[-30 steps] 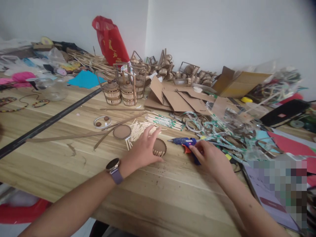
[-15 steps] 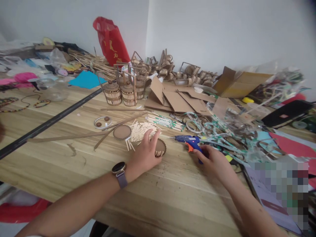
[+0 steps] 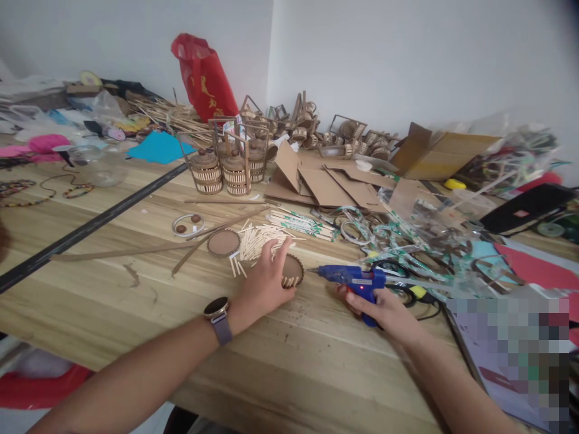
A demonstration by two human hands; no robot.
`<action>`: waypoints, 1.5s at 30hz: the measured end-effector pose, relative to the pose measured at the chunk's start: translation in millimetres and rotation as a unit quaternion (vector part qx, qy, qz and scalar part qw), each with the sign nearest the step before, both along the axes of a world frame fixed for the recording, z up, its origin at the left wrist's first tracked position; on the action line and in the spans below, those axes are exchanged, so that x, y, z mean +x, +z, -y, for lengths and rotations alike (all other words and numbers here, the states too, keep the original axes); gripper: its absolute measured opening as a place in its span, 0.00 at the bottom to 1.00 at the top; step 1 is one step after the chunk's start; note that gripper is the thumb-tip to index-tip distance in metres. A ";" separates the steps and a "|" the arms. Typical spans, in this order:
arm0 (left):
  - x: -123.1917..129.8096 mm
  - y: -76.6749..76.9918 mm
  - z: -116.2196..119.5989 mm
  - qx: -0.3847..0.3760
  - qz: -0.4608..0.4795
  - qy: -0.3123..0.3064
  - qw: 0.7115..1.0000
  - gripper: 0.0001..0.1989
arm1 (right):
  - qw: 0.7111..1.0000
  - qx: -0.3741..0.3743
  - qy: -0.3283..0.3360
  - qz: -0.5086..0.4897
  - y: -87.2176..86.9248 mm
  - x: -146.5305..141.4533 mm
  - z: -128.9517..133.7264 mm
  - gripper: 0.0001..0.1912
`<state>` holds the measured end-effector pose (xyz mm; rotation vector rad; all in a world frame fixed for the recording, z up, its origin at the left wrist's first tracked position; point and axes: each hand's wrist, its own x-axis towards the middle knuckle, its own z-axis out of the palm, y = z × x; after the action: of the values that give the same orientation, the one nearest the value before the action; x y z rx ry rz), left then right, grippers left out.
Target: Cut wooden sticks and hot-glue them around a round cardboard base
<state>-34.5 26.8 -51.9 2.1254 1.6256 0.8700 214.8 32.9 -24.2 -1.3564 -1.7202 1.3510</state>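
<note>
My left hand [image 3: 262, 283], wearing a wristwatch, curves around the left side of a round cardboard base [image 3: 295, 268]. Its thumb is at the near edge and its fingers at the far edge, partly hiding the base. Several short sticks [image 3: 290, 281] stand along the near rim. My right hand [image 3: 377, 307] is wrapped around the handle of a blue hot glue gun [image 3: 350, 276], held just off the base's right side. The nozzle points left toward the base, and a small red light glows on the body. A pile of short sticks [image 3: 257, 238] lies beyond my left hand.
A second round cardboard base [image 3: 224, 242] lies left of the stick pile. Small lidded baskets [image 3: 236, 175] stand farther back beside cardboard pieces [image 3: 332, 187]. Tangled strips and wrappers [image 3: 402, 235] crowd the right. A long black strip [image 3: 99, 223] crosses the table at left.
The glue gun has been lifted off the tabletop and brought nearer the camera, with my right hand now fully around its handle. My left hand has barely moved.
</note>
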 end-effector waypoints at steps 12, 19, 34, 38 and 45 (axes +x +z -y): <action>-0.3 -1.7 -0.5 0.013 0.019 -0.011 1.000 0.51 | 0.974 0.135 0.057 0.171 -12.6 -0.2 3.4 0.21; -1.2 -0.9 -0.8 0.013 0.014 -0.009 1.000 0.51 | 0.964 0.181 0.068 0.182 -8.4 -9.5 9.0 0.18; -0.8 0.4 -1.0 -0.003 0.030 -0.012 0.999 0.49 | 0.962 0.185 0.067 0.187 -10.5 -12.2 9.7 0.19; -0.7 1.3 -0.7 -0.006 0.029 -0.009 1.000 0.49 | 0.962 0.180 0.068 0.191 -8.7 -13.2 10.1 0.20; -1.5 -1.2 -3.0 0.011 0.026 -0.015 0.999 0.50 | 0.959 0.196 0.065 0.192 -8.3 -13.4 10.2 0.20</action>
<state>-36.0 29.8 -53.2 2.1180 1.5605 0.9302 201.5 22.6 -32.5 -1.3492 -2.2253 0.7747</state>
